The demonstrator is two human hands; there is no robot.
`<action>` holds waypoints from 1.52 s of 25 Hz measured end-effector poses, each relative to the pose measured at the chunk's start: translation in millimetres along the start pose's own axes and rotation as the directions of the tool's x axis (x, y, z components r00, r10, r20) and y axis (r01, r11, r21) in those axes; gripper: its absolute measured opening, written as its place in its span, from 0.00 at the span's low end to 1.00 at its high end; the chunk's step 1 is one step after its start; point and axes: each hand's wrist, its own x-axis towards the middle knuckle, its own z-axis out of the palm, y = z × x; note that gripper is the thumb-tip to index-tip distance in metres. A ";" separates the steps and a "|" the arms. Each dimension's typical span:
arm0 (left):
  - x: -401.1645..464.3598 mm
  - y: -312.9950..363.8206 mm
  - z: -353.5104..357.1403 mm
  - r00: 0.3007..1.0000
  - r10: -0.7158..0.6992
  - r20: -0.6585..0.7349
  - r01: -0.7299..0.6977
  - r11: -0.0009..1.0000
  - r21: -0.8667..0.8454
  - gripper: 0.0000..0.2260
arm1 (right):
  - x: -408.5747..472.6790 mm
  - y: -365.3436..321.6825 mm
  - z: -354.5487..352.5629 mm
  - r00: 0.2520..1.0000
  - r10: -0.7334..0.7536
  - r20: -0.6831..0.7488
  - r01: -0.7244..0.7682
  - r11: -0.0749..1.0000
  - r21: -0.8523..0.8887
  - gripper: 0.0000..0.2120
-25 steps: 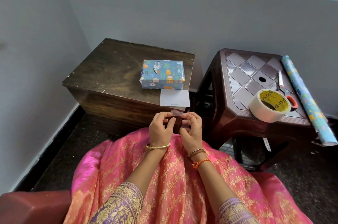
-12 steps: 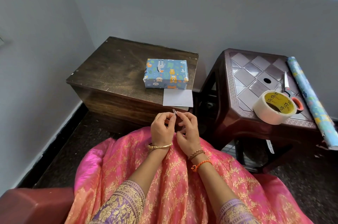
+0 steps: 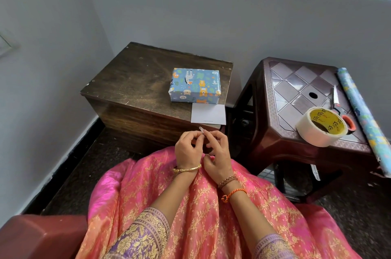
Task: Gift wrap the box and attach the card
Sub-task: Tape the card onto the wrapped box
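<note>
One step done: box (image 3: 195, 86) wrapped, on counter (image 3: 135, 81).
Left to do: card (image 3: 208, 113) lies loose beside box.
Grip: left hand (image 3: 187, 148) and right hand (image 3: 218, 156) pinch tape piece (image 3: 201, 129).

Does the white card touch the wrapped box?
Cannot tell. In the head view the card lies right against the near side of the box, with no gap visible, but contact is not plain.

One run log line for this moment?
stage: card not attached | left hand and right hand: pinch tape piece | box: wrapped | card: beside box
</note>
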 end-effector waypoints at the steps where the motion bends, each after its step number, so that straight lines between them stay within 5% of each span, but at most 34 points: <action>1: 0.3 0.2 -0.2 1.000 -0.005 -0.005 0.005 1.000 -0.007 0.04 | 0.0 0.0 -0.4 1.000 0.004 0.004 -0.004 1.000 -0.006 0.32; 12: 4.7 -1.5 -2.6 0.994 -0.108 0.019 0.109 0.991 -0.079 0.08 | 1.4 0.1 -0.9 1.000 -0.011 0.018 0.011 1.000 -0.005 0.32; 17: 2.2 -1.6 0.0 0.995 -0.070 0.073 0.078 0.991 -0.105 0.14 | 9.4 4.4 -12.0 0.866 0.364 -0.342 -0.262 0.914 0.311 0.27; 25: 1.9 -2.4 -1.3 0.976 0.078 0.205 -0.061 0.994 -0.088 0.06 | 6.2 1.1 -6.3 0.964 0.206 -0.170 -0.182 0.973 0.145 0.08; 29: 2.3 -3.4 0.4 0.977 0.093 0.191 -0.081 0.995 -0.066 0.06 | 6.1 4.0 -11.2 0.947 0.275 -0.166 -0.227 0.939 0.259 0.07; 38: 0.2 -0.3 4.2 0.982 0.041 0.182 -0.040 0.999 -0.009 0.06 | 7.2 2.4 -4.7 0.916 0.304 -0.263 -0.253 0.944 0.211 0.06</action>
